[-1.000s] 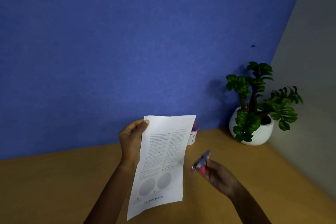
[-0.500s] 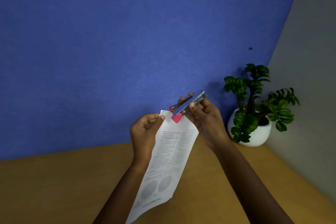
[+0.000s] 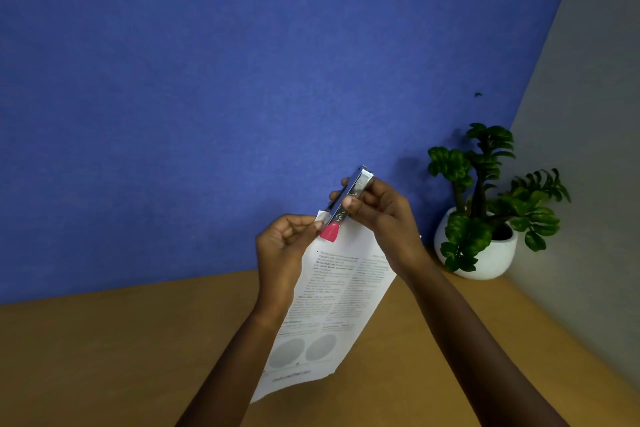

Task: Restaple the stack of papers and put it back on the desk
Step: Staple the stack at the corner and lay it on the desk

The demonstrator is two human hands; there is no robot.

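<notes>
A stack of printed white papers [image 3: 332, 302] hangs in the air above the wooden desk [image 3: 104, 357], tilted with its lower end toward me. My left hand [image 3: 284, 246] pinches the papers by their upper left corner. My right hand [image 3: 377, 215] grips a small silver stapler with a pink end [image 3: 343, 208]. The stapler's jaws sit over that same top corner, right beside my left fingertips, and look pressed together on the paper.
A green plant in a white pot [image 3: 481, 246] stands at the desk's back right corner. A blue wall [image 3: 242, 80] rises behind the desk and a grey wall [image 3: 588, 149] closes the right side.
My right hand rose from low on the right, carrying the stapler up to the papers' top corner. Its jaws, apart half a second ago, now look closed on the corner.
</notes>
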